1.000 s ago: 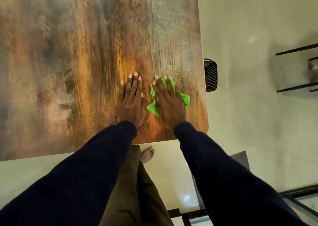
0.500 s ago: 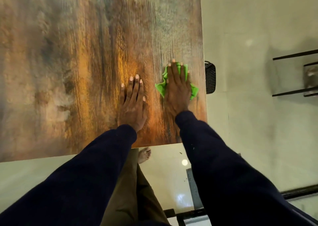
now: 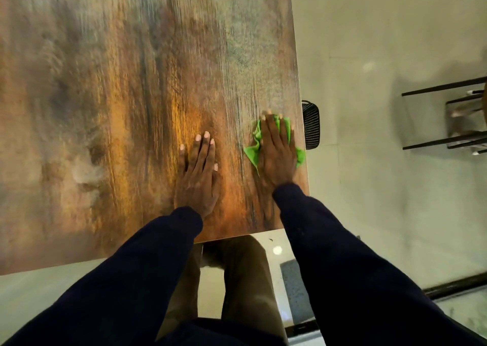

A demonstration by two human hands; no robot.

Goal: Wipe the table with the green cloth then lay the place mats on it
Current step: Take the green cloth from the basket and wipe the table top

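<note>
The person wore a long-sleeved top of very dark navy, close to black. The left sleeve, toward seven o'clock, and the right sleeve, toward five o'clock, were plain, loose and softly creased, each closing in a rounded cuff at the wrist. The left hand and right hand were bare, with short nails. At six o'clock showed olive-brown trousers, loose in both legs.

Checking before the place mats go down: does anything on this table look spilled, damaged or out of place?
Nothing stands out. The right hand presses the crumpled green cloth flat near the right edge of the mottled brown wooden table; the left hand lies flat beside it. No spill or damage shows.
</note>
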